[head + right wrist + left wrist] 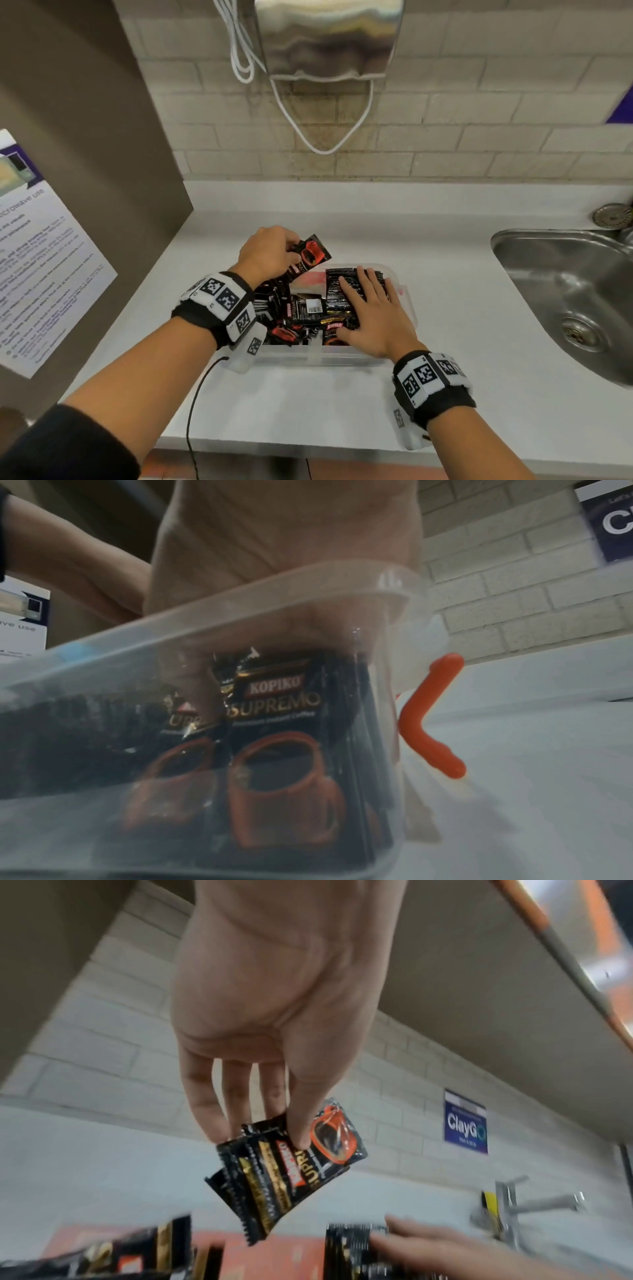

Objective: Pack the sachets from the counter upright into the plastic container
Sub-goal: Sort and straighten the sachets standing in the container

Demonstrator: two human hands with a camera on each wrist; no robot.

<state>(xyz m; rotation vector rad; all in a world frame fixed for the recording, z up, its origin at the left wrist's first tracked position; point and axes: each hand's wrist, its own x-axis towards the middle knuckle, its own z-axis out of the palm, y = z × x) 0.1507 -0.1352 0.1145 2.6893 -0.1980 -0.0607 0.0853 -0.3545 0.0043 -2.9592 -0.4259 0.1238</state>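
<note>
A clear plastic container (308, 358) stands on the white counter (445, 291). In its right end a row of black sachets (346, 291) stands upright, and my right hand (359, 305) lies flat on top of them with fingers spread. Loose sachets (294, 318) lie jumbled in the left part. My left hand (291, 248) is raised over the container's far left corner and pinches a few black sachets (310, 255) with a red cup print. The left wrist view shows the thumb pressing those sachets (291, 1164) against the fingers. Through the container wall (240, 610) the upright sachets (284, 750) show under my right hand (260, 647).
A steel sink (565, 308) lies to the right. A steel unit (329, 37) with a hanging white cable (325, 144) is on the brick wall above. A brown panel with a notice sheet (41, 257) bounds the left. An orange clip (431, 718) sits on the container's right end.
</note>
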